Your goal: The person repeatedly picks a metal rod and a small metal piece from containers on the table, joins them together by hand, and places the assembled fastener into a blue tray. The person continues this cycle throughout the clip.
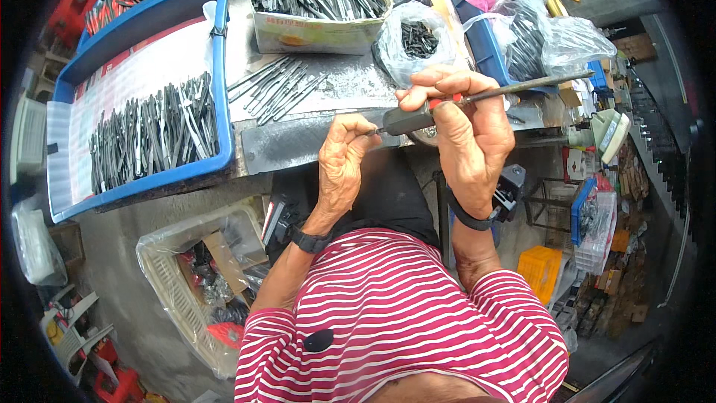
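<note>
Near the bench's front edge, right hand [466,130] gripped a stiff, slim metal tool [477,97] at its handle; left hand [343,160] pinched its tip.

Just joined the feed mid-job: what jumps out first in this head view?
The two hands at centre: the right hand grips a long tool with a dark handle and thin metal shaft, while the left hand pinches a small metal piece at the handle's end. To the left, a blue tray holds a heap of dark metal strips; a cardboard box of more sits behind.
</note>
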Motion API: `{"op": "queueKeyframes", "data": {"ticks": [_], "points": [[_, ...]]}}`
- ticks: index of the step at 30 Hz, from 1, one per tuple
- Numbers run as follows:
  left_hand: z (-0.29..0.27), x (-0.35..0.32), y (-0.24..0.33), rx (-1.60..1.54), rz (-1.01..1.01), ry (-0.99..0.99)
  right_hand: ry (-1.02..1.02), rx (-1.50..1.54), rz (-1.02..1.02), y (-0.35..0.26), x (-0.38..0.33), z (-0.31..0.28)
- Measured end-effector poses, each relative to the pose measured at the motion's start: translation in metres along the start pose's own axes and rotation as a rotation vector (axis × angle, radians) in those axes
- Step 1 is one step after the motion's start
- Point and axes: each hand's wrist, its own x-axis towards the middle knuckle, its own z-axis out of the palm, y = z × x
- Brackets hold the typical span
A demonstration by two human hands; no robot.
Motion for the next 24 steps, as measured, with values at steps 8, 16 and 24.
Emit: {"op": "queueKeyframes", "data": {"ticks": [8,16,24], "points": [[-0.002,0.002,-0.006,-0.005,0.021,-0.017,0.060,-0.008,-0.177,-0.019,0.007,-0.007],[-0.007,0.002,-0.002,-0.046,0.009,-0.001,0.006,-0.152,-0.124,0.003,-0.001,0.010],[-0.006,0.006,-0.003,0.015,0.062,-0.050,0.166,-0.036,-0.446,-0.034,0.006,-0.004]]}}
